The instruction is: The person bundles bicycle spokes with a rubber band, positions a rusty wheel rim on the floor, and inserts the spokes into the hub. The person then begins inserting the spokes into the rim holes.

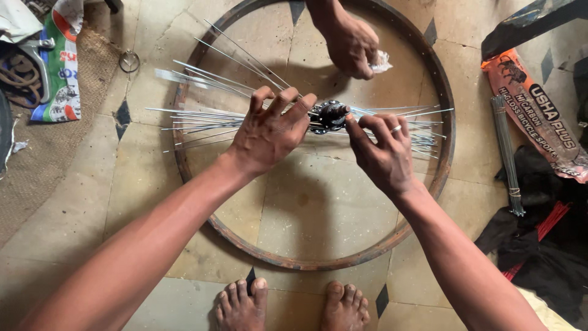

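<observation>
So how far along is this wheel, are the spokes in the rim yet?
Done: many thin spokes fan out from the hub. In hand: the left hand and right hand work at the hub, while another person's hand holds a small white scrap. Left: no spoke looks fixed to the rusty rim, and a spare bundle lies beside it.

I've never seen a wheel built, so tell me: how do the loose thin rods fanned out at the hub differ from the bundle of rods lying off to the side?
The fanned rods spread apart from the black hub inside the rusty rim, while the bundle lies packed together outside it. The fanned rods look bright and shiny; the bundle looks duller. The left hand rests on the fanned rods; no hand touches the bundle. Both are thin straight metal rods.
</observation>
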